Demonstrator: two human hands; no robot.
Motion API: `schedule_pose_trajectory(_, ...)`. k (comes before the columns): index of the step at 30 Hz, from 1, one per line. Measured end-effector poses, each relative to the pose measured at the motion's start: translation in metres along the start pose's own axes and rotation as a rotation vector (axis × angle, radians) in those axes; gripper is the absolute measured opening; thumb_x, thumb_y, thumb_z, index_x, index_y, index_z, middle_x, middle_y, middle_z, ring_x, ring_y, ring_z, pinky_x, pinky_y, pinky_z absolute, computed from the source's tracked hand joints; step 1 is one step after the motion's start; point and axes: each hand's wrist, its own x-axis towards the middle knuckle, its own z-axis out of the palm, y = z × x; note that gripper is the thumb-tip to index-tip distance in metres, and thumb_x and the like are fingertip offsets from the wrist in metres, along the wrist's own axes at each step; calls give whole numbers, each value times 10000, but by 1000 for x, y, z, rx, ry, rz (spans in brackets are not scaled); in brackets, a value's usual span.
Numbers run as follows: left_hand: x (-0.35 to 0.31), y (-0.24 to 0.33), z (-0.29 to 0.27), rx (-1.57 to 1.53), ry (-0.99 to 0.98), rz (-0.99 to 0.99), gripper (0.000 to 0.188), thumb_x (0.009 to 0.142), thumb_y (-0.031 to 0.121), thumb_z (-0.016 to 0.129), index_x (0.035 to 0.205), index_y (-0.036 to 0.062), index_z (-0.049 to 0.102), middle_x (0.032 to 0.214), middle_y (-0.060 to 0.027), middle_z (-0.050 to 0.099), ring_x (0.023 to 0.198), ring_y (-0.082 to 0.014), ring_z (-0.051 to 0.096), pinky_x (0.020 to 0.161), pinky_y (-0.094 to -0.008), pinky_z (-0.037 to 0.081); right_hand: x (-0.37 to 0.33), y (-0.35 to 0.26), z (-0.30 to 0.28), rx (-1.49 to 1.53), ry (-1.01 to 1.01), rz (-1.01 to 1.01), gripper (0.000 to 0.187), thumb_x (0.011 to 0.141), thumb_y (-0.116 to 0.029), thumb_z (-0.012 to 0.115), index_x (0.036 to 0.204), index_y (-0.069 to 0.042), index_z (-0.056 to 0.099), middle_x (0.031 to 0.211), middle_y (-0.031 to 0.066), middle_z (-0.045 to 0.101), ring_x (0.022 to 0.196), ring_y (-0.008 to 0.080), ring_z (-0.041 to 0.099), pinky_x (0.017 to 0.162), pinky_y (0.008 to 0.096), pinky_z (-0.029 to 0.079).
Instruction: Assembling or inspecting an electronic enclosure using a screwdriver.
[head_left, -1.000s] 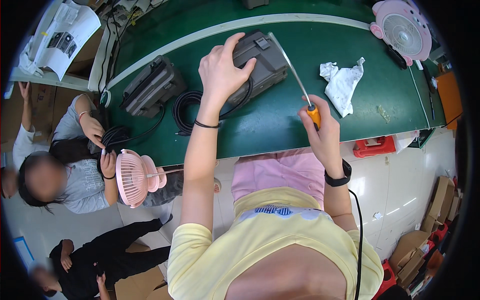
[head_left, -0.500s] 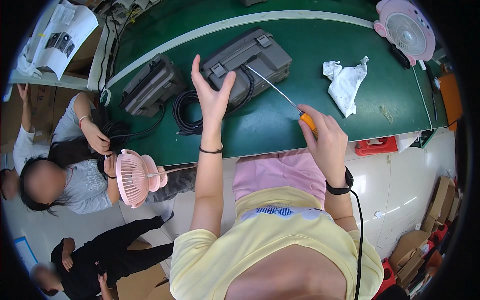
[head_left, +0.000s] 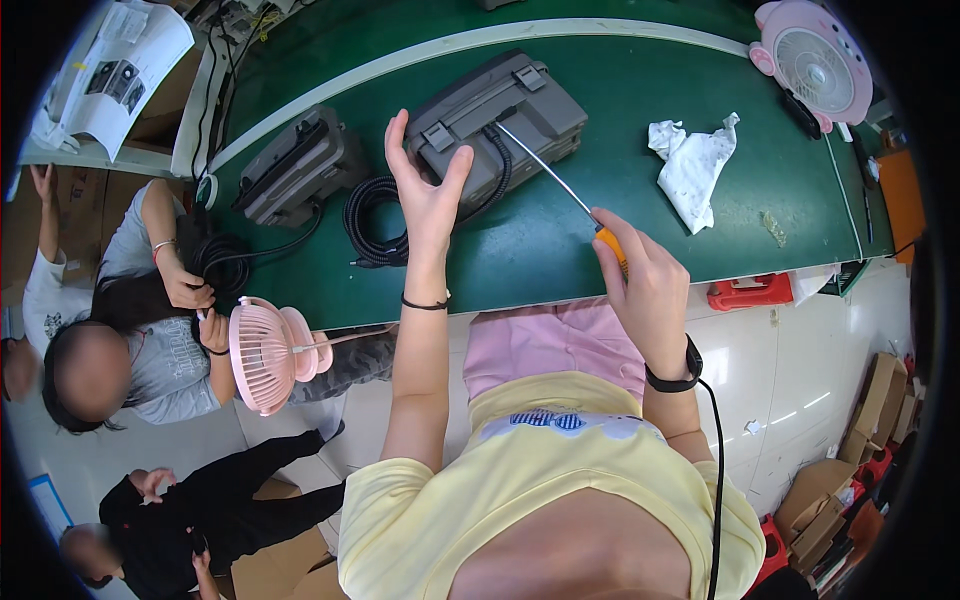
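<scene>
A dark grey latched plastic box (head_left: 545, 105) lies on the green table, with a black corrugated cable (head_left: 372, 220) running from its near side into a coil. My left hand (head_left: 430, 190) is at the box's near left corner, thumb and fingers spread apart around that corner; whether its palm presses on the box is hard to see. In my right hand (head_left: 645, 270) is a screwdriver (head_left: 555, 177) with an orange handle and long steel shaft. Its tip meets the box's near side beside the cable entry.
Left of the box stands a second grey box (head_left: 300, 170) with its own black cable. A crumpled white cloth (head_left: 695, 175) lies to the right, a pink fan (head_left: 815, 65) beyond it. Another pink fan (head_left: 265, 355) hangs at the table edge near a seated co-worker (head_left: 165, 350).
My right hand and the screwdriver have shifted slightly to the left. My left hand stays nearly in place. The co-worker's hands at the left have moved a little.
</scene>
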Motion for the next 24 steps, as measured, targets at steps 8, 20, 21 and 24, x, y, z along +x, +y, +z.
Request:
schedule_pose_trajectory(8,-2,-7,-1,100,29,36,792,810,145,785,1475,84,360,1574,-161,159,1379,-292,350,1139,-393,316,-7,-10,7,-124,32,-50,334,841,-118,733,1168,-121,667,920,36,696,662,172,621,564,297,510)
schedule_pose_trajectory(20,-5,-2,0,87,54,35,618,818,121,786,1344,82,463,1570,-157,136,1306,-279,433,1092,-381,371,-11,-12,14,-221,121,-85,345,815,-116,748,1156,-139,700,946,7,695,655,136,586,567,268,493)
schedule_pose_trajectory(21,-4,-2,1,87,54,35,618,818,121,786,1344,82,463,1570,-157,136,1306,-279,433,1092,-381,371,-11,-12,15,-233,131,-82,344,811,-110,746,1151,-144,705,951,4,694,661,134,587,569,268,491)
schedule_pose_trajectory(24,-4,-4,0,90,59,47,606,818,110,786,1335,83,471,1571,-156,133,1299,-275,442,1088,-380,376,-11,-12,15,-249,142,-99,362,792,-88,741,1147,-153,711,968,-4,689,674,135,588,580,269,488)
